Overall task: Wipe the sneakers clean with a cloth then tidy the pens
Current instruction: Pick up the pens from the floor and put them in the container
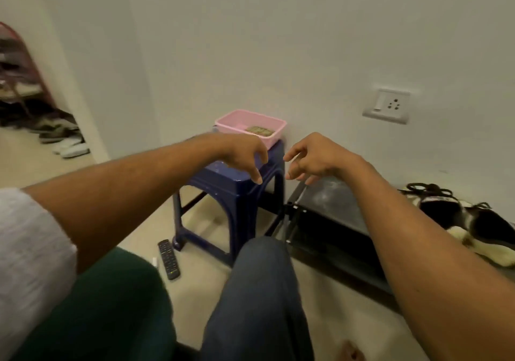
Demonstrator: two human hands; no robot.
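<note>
Our left hand [239, 151] hangs loosely curled and empty, just short of the pink basket [274, 139], and our right hand [315, 157] is just as empty. The sneakers [457, 215] lie well off to its right, lengthwise running further right, so we judge the right hand nearer.

Dim, warm indoor light, soft and even; source not in view. Wall [278, 40] evenly lit, greyish cast. Faint shadow under stool [223, 185]. Whole frame soft; left hand [242, 157] and right hand [312, 157] slightly smeared. Shoe rack [19, 82] at left edge blurred. Wide-angle bowing toward edges, forearms stretched.
</note>
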